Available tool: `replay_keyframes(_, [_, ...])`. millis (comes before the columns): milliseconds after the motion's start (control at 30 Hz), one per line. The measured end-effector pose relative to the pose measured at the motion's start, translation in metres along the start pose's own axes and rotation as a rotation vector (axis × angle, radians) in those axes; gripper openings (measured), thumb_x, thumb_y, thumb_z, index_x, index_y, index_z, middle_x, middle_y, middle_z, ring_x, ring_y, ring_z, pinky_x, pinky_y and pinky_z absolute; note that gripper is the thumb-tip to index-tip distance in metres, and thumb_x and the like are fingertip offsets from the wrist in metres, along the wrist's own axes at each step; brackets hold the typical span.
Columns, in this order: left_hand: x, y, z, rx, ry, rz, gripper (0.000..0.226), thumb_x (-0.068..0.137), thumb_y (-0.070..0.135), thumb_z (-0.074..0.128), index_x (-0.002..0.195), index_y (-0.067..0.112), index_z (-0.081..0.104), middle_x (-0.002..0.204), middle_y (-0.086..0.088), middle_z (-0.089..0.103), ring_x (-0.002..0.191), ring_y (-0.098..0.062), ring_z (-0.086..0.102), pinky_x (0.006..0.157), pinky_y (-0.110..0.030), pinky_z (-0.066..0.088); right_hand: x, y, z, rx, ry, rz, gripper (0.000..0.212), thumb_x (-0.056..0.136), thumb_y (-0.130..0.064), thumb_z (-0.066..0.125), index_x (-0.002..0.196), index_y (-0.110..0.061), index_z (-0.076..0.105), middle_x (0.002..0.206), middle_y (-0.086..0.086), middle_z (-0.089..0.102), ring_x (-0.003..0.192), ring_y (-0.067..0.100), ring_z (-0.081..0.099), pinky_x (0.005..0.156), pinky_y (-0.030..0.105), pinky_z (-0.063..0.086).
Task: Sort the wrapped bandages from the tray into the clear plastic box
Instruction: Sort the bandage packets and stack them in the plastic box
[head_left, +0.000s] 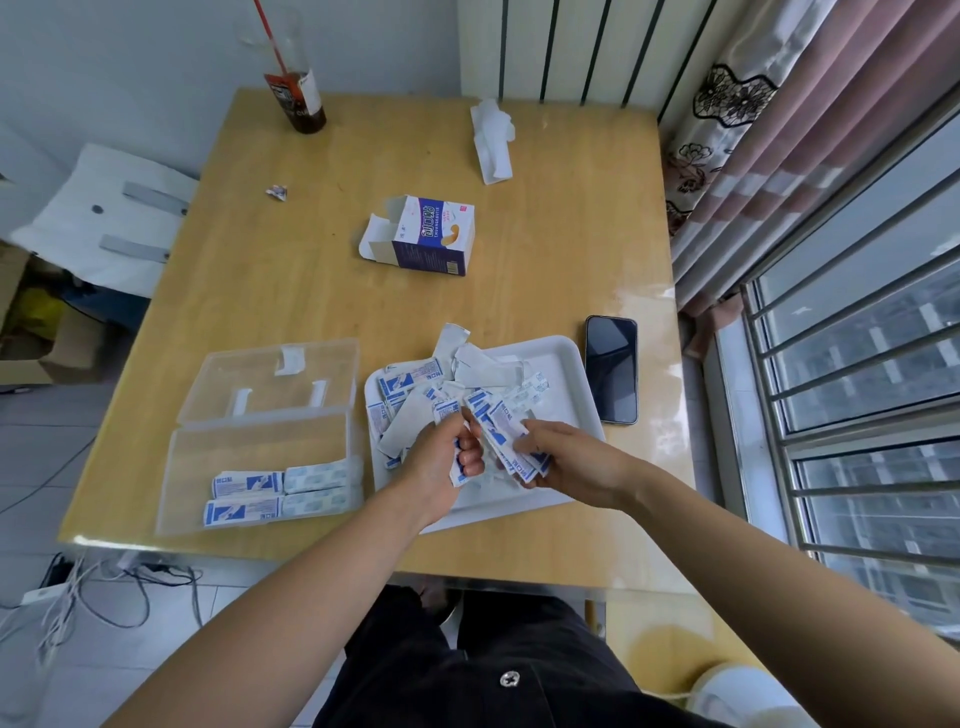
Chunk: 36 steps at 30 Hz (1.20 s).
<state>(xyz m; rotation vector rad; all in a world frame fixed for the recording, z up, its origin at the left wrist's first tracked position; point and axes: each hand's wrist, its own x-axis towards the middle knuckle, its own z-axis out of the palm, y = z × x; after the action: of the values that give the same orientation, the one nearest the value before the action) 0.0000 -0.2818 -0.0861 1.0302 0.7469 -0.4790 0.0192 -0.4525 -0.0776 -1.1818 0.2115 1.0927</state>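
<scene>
Head view. Left hand (441, 457) is over the tray's (566, 358) near-left part, fingers curled round a few wrapped bandages (458, 475), long axes running roughly near-to-far. Right hand (566, 462) pinches a fanned bunch (506, 441) slanting far-left. Tray: loose heap (415, 395), directions mixed. Clear plastic box (260, 447), left of tray, lid open: four stacks (249, 483) by the near wall, long axes left-right. Phone (611, 369) just right of tray.

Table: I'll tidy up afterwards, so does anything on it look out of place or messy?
Yes. A carton lies on its side mid-table, flaps open. A crumpled scrap sits far left, and loose white paper near the far edge. In the tray, bandages lie jumbled.
</scene>
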Motion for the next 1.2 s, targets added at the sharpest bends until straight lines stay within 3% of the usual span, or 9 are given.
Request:
replay_keyframes(100, [0.004, -0.001, -0.003, 0.019, 0.080, -0.026, 0.023, 0.087, 0.001, 0.033, 0.079, 0.016, 0.047, 0.058, 0.002, 0.019, 0.041, -0.009, 0.018, 0.040, -0.021, 0.016, 0.008, 0.002, -0.009, -0.091, 0.218, -0.058, 0.004, 0.093, -0.010, 0.051, 0.093, -0.007, 0.054, 0.081, 0.005, 0.053, 0.070, 0.015, 0.048, 0.066, 0.024, 0.041])
replay_keyframes(300, [0.003, -0.004, -0.011, -0.060, 0.153, -0.132, 0.014, 0.092, 0.011, 0.044, 0.094, 0.013, 0.057, 0.051, 0.006, 0.026, 0.038, -0.008, 0.020, 0.037, -0.020, 0.018, 0.014, 0.005, -0.032, -0.596, 0.588, 0.044, 0.030, 0.085, -0.017, 0.053, 0.059, -0.012, 0.037, 0.071, 0.001, 0.036, 0.065, 0.017, 0.032, 0.054, 0.024, 0.029])
replay_keyframes(433, [0.000, -0.005, -0.003, -0.099, 0.078, -0.187, 0.010, 0.091, 0.019, 0.052, 0.097, 0.012, 0.057, 0.055, 0.004, 0.031, 0.041, -0.009, 0.024, 0.038, -0.020, 0.019, 0.014, 0.002, -0.017, -0.735, 0.681, -0.099, 0.023, 0.088, -0.024, 0.058, 0.071, -0.009, 0.053, 0.107, 0.003, 0.037, 0.104, 0.021, 0.031, 0.095, 0.034, 0.035])
replay_keyframes(567, [-0.006, -0.003, 0.012, -0.061, 0.007, -0.153, 0.012, 0.089, 0.028, 0.063, 0.091, 0.016, 0.060, 0.060, 0.000, 0.047, 0.048, -0.011, 0.039, 0.043, -0.021, 0.030, 0.011, 0.001, 0.004, -0.535, 0.402, -0.125, 0.036, 0.080, -0.030, 0.059, 0.068, 0.002, 0.051, 0.078, 0.006, 0.044, 0.076, 0.020, 0.043, 0.071, 0.038, 0.040])
replay_keyframes(633, [-0.006, -0.007, 0.017, -0.063, -0.011, -0.099, 0.017, 0.088, 0.025, 0.065, 0.100, 0.014, 0.066, 0.083, -0.005, 0.069, 0.071, -0.018, 0.064, 0.063, -0.029, 0.051, 0.009, 0.002, 0.015, -0.518, 0.266, -0.072, 0.026, 0.090, -0.019, 0.054, 0.069, -0.005, 0.052, 0.068, 0.000, 0.048, 0.066, 0.014, 0.044, 0.067, 0.031, 0.038])
replay_keyframes(700, [-0.004, -0.012, 0.019, -0.090, 0.005, -0.036, 0.027, 0.090, 0.024, 0.064, 0.114, 0.013, 0.064, 0.108, -0.007, 0.071, 0.099, -0.023, 0.067, 0.083, -0.036, 0.054, 0.009, 0.004, 0.022, -0.563, 0.260, -0.067, 0.022, 0.092, -0.020, 0.053, 0.073, -0.010, 0.048, 0.071, 0.001, 0.047, 0.067, 0.015, 0.042, 0.068, 0.030, 0.035])
replay_keyframes(867, [-0.011, -0.011, 0.026, -0.128, 0.035, 0.023, 0.026, 0.099, 0.033, 0.048, 0.083, 0.015, 0.059, 0.079, -0.002, 0.068, 0.079, -0.014, 0.067, 0.080, -0.031, 0.053, 0.010, 0.002, 0.036, -0.543, 0.357, -0.217, 0.022, 0.096, -0.024, 0.053, 0.080, -0.010, 0.053, 0.075, 0.004, 0.049, 0.069, 0.014, 0.044, 0.067, 0.029, 0.036])
replay_keyframes(1000, [-0.011, -0.008, 0.021, -0.143, 0.052, 0.055, 0.032, 0.101, 0.037, 0.042, 0.079, 0.017, 0.054, 0.073, -0.002, 0.061, 0.072, -0.016, 0.060, 0.071, -0.031, 0.048, 0.008, 0.007, 0.039, -0.364, 0.325, -0.135, 0.023, 0.099, -0.026, 0.049, 0.118, -0.015, 0.054, 0.100, -0.007, 0.059, 0.084, 0.006, 0.054, 0.073, 0.019, 0.041])
replay_keyframes(1200, [-0.013, -0.016, 0.007, 0.144, -0.093, 0.128, 0.024, 0.100, 0.037, 0.043, 0.090, 0.023, 0.059, 0.098, -0.006, 0.064, 0.091, -0.019, 0.060, 0.076, -0.026, 0.047, 0.004, 0.007, 0.024, -0.312, 0.094, -0.065, 0.008, 0.094, -0.017, 0.059, 0.096, -0.009, 0.061, 0.077, -0.003, 0.059, 0.073, 0.011, 0.050, 0.075, 0.026, 0.042])
